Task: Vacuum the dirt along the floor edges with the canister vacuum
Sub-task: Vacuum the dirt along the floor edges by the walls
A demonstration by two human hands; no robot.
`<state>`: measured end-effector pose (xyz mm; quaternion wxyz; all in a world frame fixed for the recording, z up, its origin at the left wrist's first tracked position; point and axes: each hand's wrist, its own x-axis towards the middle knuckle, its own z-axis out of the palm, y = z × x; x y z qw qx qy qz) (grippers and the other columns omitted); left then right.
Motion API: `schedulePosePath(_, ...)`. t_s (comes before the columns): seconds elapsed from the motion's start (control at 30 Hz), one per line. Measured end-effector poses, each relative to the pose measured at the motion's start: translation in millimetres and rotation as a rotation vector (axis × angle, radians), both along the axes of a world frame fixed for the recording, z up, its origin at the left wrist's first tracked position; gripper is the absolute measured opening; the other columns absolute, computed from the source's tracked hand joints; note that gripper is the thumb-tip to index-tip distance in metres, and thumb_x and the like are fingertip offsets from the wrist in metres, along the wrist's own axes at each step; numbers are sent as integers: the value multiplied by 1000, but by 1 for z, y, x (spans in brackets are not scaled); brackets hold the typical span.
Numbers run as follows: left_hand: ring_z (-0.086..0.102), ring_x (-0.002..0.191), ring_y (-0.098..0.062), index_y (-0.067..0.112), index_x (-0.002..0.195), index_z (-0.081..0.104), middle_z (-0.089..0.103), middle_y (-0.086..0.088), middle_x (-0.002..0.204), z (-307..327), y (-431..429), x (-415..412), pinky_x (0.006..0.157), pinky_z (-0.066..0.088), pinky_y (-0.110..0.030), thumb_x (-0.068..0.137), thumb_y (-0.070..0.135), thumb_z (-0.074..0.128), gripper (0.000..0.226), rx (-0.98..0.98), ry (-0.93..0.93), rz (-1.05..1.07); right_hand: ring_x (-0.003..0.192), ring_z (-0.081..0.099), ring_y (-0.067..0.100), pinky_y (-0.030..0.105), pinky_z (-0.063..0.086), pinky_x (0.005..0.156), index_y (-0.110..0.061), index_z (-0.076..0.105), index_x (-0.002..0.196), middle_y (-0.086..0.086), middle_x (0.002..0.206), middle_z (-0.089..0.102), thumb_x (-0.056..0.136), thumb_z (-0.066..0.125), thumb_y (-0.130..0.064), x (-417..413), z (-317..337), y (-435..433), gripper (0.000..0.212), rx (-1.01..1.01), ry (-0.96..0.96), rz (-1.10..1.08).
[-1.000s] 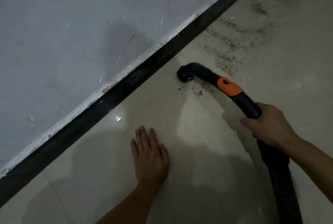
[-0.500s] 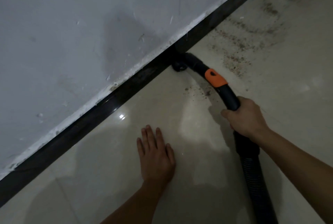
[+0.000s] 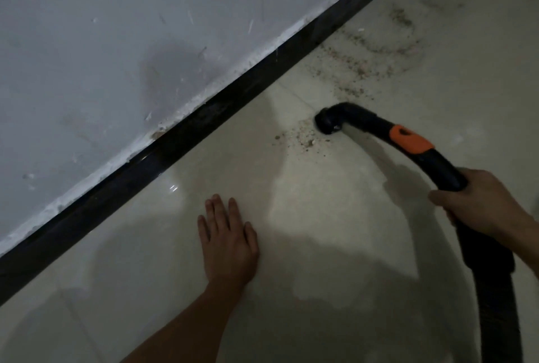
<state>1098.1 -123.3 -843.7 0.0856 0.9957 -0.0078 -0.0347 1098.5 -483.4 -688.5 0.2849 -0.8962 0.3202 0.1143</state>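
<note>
A black vacuum hose handle (image 3: 376, 125) with an orange band (image 3: 411, 139) curves down to its open nozzle (image 3: 328, 123), which sits on the pale tiled floor (image 3: 320, 231). My right hand (image 3: 478, 205) grips the handle just above the ribbed hose (image 3: 495, 313). A small patch of brown dirt (image 3: 303, 139) lies just left of the nozzle. A wider scatter of dirt (image 3: 358, 62) spreads along the black baseboard (image 3: 204, 120) farther up. My left hand (image 3: 227, 240) rests flat on the floor, fingers straight.
A scuffed grey-white wall (image 3: 145, 41) fills the upper left above the baseboard, which runs diagonally from lower left to upper right. Shadows of my arms fall across the glossy tiles.
The nozzle has pulled back from the baseboard, down and to the right onto the open floor beside the small dirt patch. My left hand stays flat in place.
</note>
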Motion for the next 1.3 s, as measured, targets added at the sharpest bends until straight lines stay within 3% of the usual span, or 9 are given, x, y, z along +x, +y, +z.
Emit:
schedulePosePath(0.3, 5, 148, -29, 9, 151, 26, 13, -19, 159, 4, -4, 0, 120, 4, -46, 93, 43, 16, 68, -27, 25, 31, 44, 56, 30, 33, 46, 49, -10, 61, 81, 19, 55, 61, 79, 71, -3, -83, -13, 5, 13, 76, -51, -97)
schedulePosePath(0.43, 3, 149, -27, 10, 152, 23, 10, -17, 160, 5, -4, -2, 120, 1, -43, 93, 43, 15, 68, -40, 26, 43, 43, 56, 23, 29, 45, 44, -9, 61, 82, 15, 56, 62, 78, 70, -4, -94, -20, 22, 11, 126, -20, -5)
schedulePosePath(0.6, 0, 149, -25, 11, 153, 20, 7, -15, 161, 7, -5, -3, 121, 0, -42, 95, 42, 16, 66, -56, 34, 48, 51, 61, 26, 29, 46, 49, -15, 58, 78, 11, 60, 63, 77, 71, -10, -80, -28, 31, 14, 69, -120, -43)
schedulePosePath(0.77, 0, 149, -25, 12, 153, 20, 7, -15, 161, 9, -5, -4, 121, 0, -42, 95, 41, 17, 65, -62, 32, 46, 54, 62, 23, 33, 49, 52, -18, 59, 76, 5, 61, 62, 73, 74, -13, -85, -34, 49, 16, 85, -52, 148)
schedulePosePath(0.93, 3, 149, -26, 11, 152, 23, 10, -17, 160, 6, -6, -3, 121, 4, -44, 96, 39, 20, 63, -57, 22, 45, 61, 65, 30, 37, 52, 60, -11, 61, 85, 12, 65, 63, 76, 73, -15, -50, -36, 30, 15, 1, -144, -48)
schedulePosePath(1.13, 2, 149, -26, 11, 152, 23, 10, -16, 160, 5, -4, -3, 120, 4, -46, 95, 40, 18, 65, -50, 31, 41, 55, 63, 27, 33, 50, 54, -16, 58, 78, 10, 63, 63, 75, 74, -13, -40, -36, 49, 16, 71, -97, 115)
schedulePosePath(1.3, 9, 148, -30, 8, 150, 29, 17, -19, 158, 2, -4, -1, 119, 10, -49, 94, 39, 20, 64, -30, 33, 37, 64, 65, 32, 39, 54, 63, -12, 60, 85, 15, 69, 64, 76, 72, -17, -11, -45, 39, 16, -21, -155, -21)
